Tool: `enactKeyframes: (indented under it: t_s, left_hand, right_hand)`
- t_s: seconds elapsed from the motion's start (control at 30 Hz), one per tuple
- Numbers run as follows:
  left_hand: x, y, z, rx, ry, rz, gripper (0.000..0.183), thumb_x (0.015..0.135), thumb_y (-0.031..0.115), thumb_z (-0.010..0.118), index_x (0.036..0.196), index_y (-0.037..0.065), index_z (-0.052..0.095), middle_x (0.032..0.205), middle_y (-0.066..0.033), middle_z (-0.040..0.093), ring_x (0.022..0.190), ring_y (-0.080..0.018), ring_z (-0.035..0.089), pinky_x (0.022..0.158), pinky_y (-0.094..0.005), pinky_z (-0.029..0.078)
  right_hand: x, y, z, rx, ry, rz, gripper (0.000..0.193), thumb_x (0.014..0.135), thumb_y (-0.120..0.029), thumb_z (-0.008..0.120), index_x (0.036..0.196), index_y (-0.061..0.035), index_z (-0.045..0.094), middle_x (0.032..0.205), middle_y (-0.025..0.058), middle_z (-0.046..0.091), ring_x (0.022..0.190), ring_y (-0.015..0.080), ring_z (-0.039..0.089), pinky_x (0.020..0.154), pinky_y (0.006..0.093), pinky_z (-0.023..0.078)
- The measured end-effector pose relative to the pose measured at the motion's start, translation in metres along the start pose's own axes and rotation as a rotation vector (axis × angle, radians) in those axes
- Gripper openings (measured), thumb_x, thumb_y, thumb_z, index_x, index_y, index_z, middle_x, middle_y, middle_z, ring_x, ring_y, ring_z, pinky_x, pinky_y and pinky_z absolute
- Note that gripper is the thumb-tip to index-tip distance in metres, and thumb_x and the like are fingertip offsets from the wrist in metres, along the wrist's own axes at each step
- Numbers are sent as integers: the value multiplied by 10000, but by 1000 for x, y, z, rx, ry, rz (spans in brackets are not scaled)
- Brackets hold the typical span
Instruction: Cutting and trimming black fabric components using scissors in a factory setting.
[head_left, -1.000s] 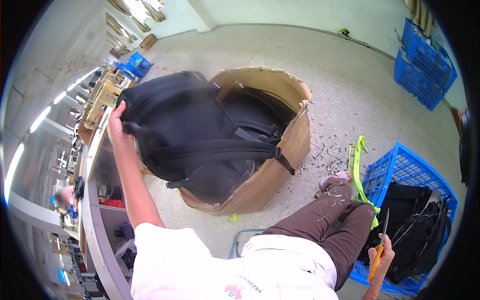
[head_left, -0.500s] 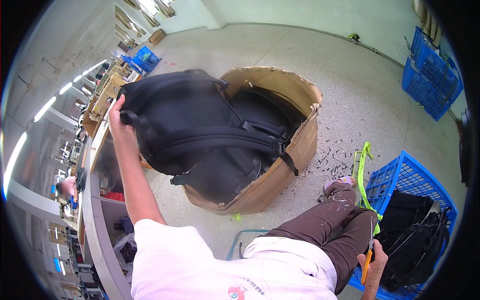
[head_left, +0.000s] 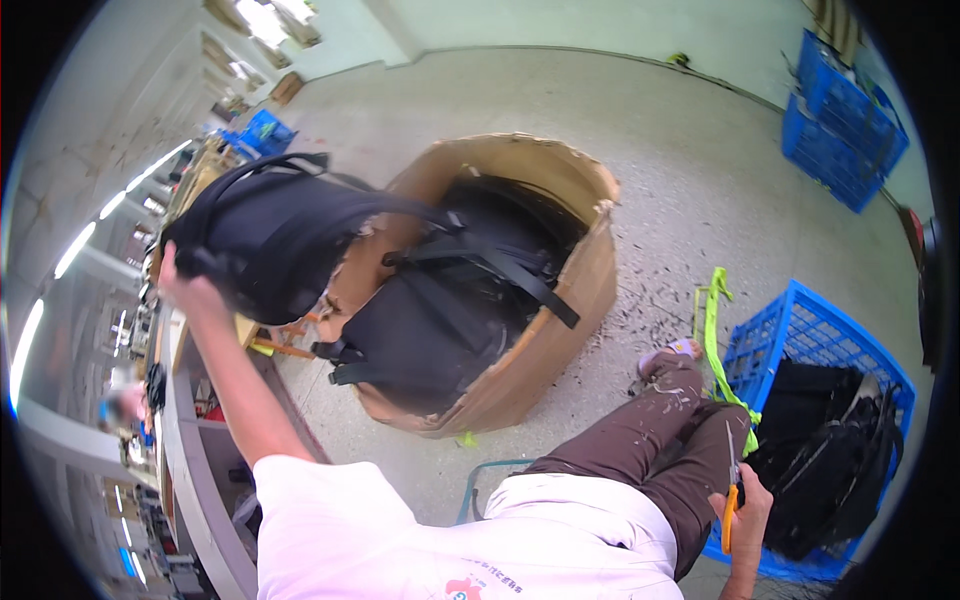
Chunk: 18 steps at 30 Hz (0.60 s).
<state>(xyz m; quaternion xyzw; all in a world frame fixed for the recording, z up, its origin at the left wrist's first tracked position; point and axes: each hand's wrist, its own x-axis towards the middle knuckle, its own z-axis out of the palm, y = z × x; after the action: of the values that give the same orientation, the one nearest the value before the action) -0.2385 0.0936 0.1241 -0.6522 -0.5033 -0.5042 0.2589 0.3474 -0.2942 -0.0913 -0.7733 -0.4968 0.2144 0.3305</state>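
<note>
My left hand, arm stretched out, grips the near left end of a black backpack. That backpack is tilted in the air over the left rim of a large cardboard box, one strap trailing toward the box. Inside the box lie more black backpacks with loose straps. Down by my right thigh, my right hand is closed round a pair of scissors with orange handles, blades pointing up. Motion blurs the lifted backpack and the left fingers.
A blue plastic crate with black fabric pieces stands at my right, a neon-green strap beside it. Dark scraps litter the floor. A workbench runs along my left. Blue crates stand by the far right wall.
My left hand has carried the backpack left, off the others in the box, uncovering them and the box's left wall. My right hand still holds the scissors by my thigh.
</note>
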Motion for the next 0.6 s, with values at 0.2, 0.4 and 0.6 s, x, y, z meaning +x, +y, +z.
enactKeyframes:
  t_s: [0.2,0.4,0.6]
  left_hand:
    - [-104,-13,23,-647,589,-1032,160,784,43,610,853,-100,591,895,-156,613,796,-284,624,738,-418,539]
    - [-340,5,55,-444,220,-1833,315,785,5,500,1099,12,531,1043,-153,570,899,-312,601,739,-503,540]
    - [-408,43,49,-296,29,-1831,389,737,-89,440,1125,-74,467,1075,-208,537,875,-358,598,704,-539,543]
  right_hand:
    - [0,-1,-2,31,-2,65,500,690,-302,769,1003,18,544,752,151,577,623,275,542,601,310,439]
    - [-19,29,0,-56,69,125,501,726,-303,734,1029,43,533,638,55,442,563,126,403,518,271,385]
    - [-27,48,7,-60,48,177,533,721,-315,735,1063,43,536,618,46,450,552,102,412,502,253,373]
